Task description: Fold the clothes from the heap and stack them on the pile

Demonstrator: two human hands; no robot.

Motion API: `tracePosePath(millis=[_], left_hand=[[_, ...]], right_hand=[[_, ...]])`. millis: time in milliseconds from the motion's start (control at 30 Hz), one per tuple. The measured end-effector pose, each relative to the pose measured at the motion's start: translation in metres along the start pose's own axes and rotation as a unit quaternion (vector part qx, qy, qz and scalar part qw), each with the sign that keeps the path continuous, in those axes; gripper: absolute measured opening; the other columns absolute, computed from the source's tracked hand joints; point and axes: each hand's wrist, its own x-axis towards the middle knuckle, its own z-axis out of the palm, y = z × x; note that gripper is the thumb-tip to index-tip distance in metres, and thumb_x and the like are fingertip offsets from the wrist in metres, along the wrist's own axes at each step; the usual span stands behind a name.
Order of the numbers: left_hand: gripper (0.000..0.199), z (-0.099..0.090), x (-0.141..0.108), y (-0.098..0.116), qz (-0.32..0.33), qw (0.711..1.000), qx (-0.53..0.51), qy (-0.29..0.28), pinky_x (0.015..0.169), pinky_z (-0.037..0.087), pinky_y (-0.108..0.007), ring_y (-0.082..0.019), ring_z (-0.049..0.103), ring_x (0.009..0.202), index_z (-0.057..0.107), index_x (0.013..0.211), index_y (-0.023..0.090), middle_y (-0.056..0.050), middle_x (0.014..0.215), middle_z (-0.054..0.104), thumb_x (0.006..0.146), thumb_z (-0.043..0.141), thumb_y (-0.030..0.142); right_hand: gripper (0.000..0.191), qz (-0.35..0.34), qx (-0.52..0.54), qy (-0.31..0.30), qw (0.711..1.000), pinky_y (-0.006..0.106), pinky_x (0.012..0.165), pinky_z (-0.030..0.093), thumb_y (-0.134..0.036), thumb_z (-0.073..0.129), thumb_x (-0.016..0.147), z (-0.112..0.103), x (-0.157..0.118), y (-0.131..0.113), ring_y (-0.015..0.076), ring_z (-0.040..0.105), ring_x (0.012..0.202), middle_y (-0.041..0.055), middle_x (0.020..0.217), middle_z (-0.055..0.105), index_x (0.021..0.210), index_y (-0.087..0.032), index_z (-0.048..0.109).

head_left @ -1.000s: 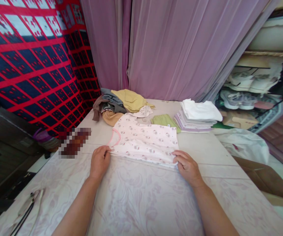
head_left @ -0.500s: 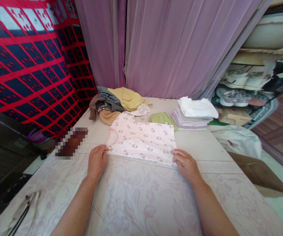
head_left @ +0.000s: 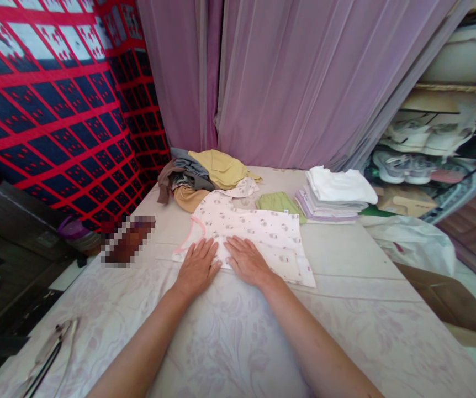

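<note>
A pale pink printed shirt [head_left: 263, 224] with a pink neckline lies on the bed [head_left: 229, 342], its neck to the left and its near side folded over. My left hand [head_left: 199, 268] rests flat on the shirt near the neckline, fingers spread. Beside it, my right hand [head_left: 246, 260] lies flat on the near part of the shirt, its fingers pointing up and left. Neither palm's underside shows. Behind the shirt is a folded green garment [head_left: 279, 203].
A heap of yellow, brown and grey clothes [head_left: 221, 168] lies at the back left. Folded clothes topped with white [head_left: 339, 185] stand at the back right. Cords [head_left: 49, 354] lie at the near left. A cardboard box [head_left: 449, 296] stands beyond the right edge.
Both hands have left the shirt's near corners and come together over its near part, flattening out. The near side of the shirt is now folded over. The view has shifted slightly.
</note>
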Motion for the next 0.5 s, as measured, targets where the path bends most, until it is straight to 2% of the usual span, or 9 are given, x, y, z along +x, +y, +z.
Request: tracePosePath(millis=[67,167,233,300,400,500], left_hand=[[0.051,0.001,-0.004,-0.005,-0.002,1.000,0.008,-0.002,0.110,0.024,-0.051,-0.029,0.030,0.137,0.044,0.137,0.017,-0.011,0.146,0.040,0.093,0.039,0.042],[0.048,0.000,-0.008,-0.009,-0.002,1.000,-0.003,0.021,0.110,0.026,-0.050,-0.028,0.033,0.136,0.049,0.134,0.018,-0.011,0.143,0.044,0.094,0.038,0.042],[0.043,-0.001,-0.010,-0.009,0.004,0.999,-0.022,0.044,0.108,0.030,-0.049,-0.028,0.038,0.133,0.053,0.129,0.020,-0.009,0.140,0.049,0.094,0.039,0.041],[0.037,-0.002,-0.010,-0.010,0.008,0.997,-0.045,0.065,0.106,0.033,-0.048,-0.027,0.043,0.129,0.059,0.123,0.022,-0.008,0.134,0.055,0.094,0.041,0.038],[0.029,-0.005,-0.011,-0.012,-0.002,0.991,-0.079,0.104,0.101,0.038,-0.045,-0.025,0.052,0.118,0.067,0.105,0.022,-0.007,0.122,0.063,0.093,0.043,0.031],[0.024,-0.010,-0.011,-0.017,-0.050,0.983,-0.088,0.152,0.098,0.039,-0.042,-0.024,0.053,0.112,0.067,0.096,0.022,-0.008,0.117,0.063,0.090,0.045,0.027]], right_hand=[[0.041,0.000,0.003,0.002,1.000,0.048,0.111,0.023,-0.031,0.040,0.093,0.008,-0.001,0.000,0.0236,0.035,0.134,0.0103,0.142,0.046,0.130,-0.020,0.052],[0.035,0.015,0.027,0.043,0.999,0.039,0.103,0.035,-0.030,0.035,0.095,0.005,0.002,0.007,0.0202,0.052,0.118,0.0086,0.124,0.062,0.112,-0.021,0.064],[0.032,0.064,0.028,0.085,0.994,0.036,0.095,0.041,-0.028,0.037,0.093,-0.002,0.013,0.012,0.0200,0.059,0.106,0.0084,0.114,0.067,0.108,-0.021,0.065],[0.030,0.125,0.005,0.105,0.987,0.037,0.090,0.043,-0.029,0.043,0.090,-0.010,0.029,0.014,0.0225,0.061,0.101,0.0094,0.108,0.069,0.110,-0.021,0.064],[0.025,0.187,-0.001,0.044,0.981,0.035,0.080,0.045,-0.038,0.051,0.086,-0.018,0.055,0.015,0.0242,0.063,0.091,0.0084,0.092,0.071,0.094,-0.023,0.069],[0.017,0.201,0.066,-0.023,0.977,0.029,0.068,0.043,-0.037,0.061,0.077,-0.020,0.071,0.017,0.0205,0.063,0.078,0.0045,0.080,0.071,0.071,-0.023,0.068]])
